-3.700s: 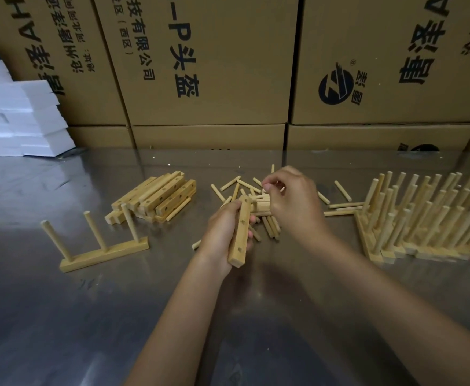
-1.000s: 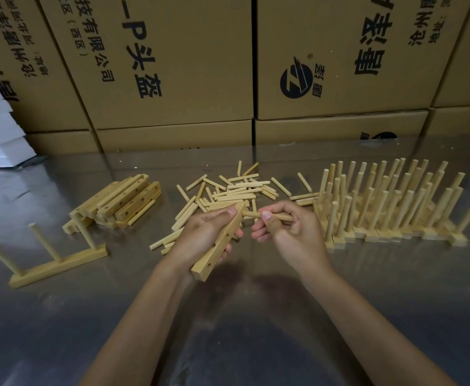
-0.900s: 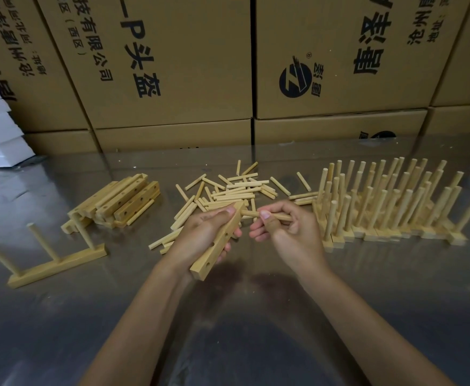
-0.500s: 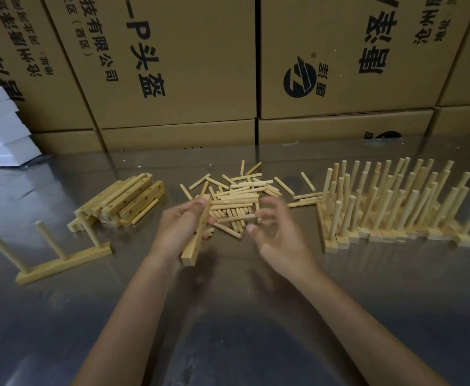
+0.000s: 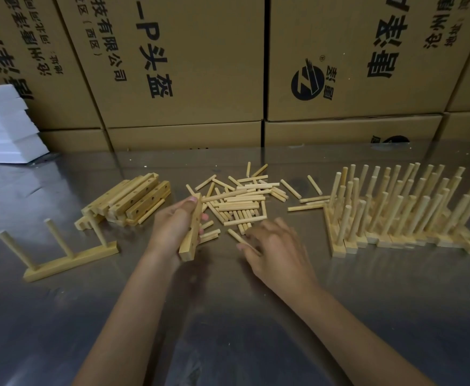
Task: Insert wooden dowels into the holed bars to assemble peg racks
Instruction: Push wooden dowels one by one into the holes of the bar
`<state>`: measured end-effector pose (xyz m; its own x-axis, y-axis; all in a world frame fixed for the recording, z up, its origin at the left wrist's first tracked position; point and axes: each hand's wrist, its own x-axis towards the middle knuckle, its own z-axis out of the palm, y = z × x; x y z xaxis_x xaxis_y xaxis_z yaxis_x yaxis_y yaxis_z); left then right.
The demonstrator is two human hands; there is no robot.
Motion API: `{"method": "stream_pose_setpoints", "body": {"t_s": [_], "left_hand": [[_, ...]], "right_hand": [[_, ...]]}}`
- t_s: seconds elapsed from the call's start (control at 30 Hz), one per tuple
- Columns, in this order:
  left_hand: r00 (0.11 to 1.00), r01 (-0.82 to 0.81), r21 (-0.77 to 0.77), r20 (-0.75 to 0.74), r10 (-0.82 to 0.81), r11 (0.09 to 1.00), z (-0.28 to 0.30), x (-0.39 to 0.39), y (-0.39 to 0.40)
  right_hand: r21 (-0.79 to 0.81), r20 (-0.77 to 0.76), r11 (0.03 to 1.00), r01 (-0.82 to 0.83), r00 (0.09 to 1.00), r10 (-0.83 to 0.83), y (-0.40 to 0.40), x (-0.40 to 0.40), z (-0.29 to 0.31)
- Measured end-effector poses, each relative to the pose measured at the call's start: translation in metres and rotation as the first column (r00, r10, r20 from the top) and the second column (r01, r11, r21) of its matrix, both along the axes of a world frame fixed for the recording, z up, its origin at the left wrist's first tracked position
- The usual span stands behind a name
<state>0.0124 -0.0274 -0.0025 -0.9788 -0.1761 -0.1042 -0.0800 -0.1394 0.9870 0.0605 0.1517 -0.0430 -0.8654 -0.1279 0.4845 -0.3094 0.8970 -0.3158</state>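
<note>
Left hand (image 5: 172, 229) grips holed bar (image 5: 191, 229), held near-upright above table (image 5: 367, 316). Right hand (image 5: 277, 250), blurred, fingers loosely curled over loose dowel (image 5: 238, 237) at near edge of dowel pile (image 5: 239, 200); grasp cannot be told. Cardboard boxes (image 5: 186, 65) behind show "P" and Chinese print. Bar stack (image 5: 133, 199) and single rack (image 5: 69, 246) at left, finished racks (image 5: 404, 210) at right.

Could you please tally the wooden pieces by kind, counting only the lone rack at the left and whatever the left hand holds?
Holed bars: 2 (one holed bar gripped in the left hand, one base bar of the lone rack)
Upright dowels: 3 (all standing in that base bar)
Total: 5 pieces
</note>
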Motion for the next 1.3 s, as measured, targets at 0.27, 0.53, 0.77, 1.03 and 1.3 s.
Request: {"method": "stream_pose_setpoints", "body": {"t_s": [0.27,0.53,0.77,1.03,1.3], "left_hand": [[0.999,0.029,-0.006,0.012,-0.029,1.0,0.005,0.005,0.006],[0.984,0.165,-0.034,0.075,-0.162,0.986,0.001,0.011,0.025],[0.975,0.209,-0.044,0.082,-0.205,0.977,0.001,0.016,0.034],[0.979,0.201,-0.05,0.036,-0.2,0.978,0.003,0.025,0.047],[0.985,0.164,-0.156,-0.017,-0.169,0.974,0.006,0.032,0.052]], "right_hand": [[-0.077,0.161,0.995,0.063,0.986,-0.05,0.009,0.005,0.001],[-0.289,-0.091,0.948,-0.133,0.99,0.111,-0.003,0.015,0.023],[-0.199,-0.179,0.954,-0.223,0.966,0.189,0.0,0.021,0.029],[-0.335,-0.09,0.913,-0.232,0.973,0.214,0.009,0.023,0.037],[-0.396,0.023,0.903,-0.168,0.981,0.193,0.009,0.02,0.034]]}}
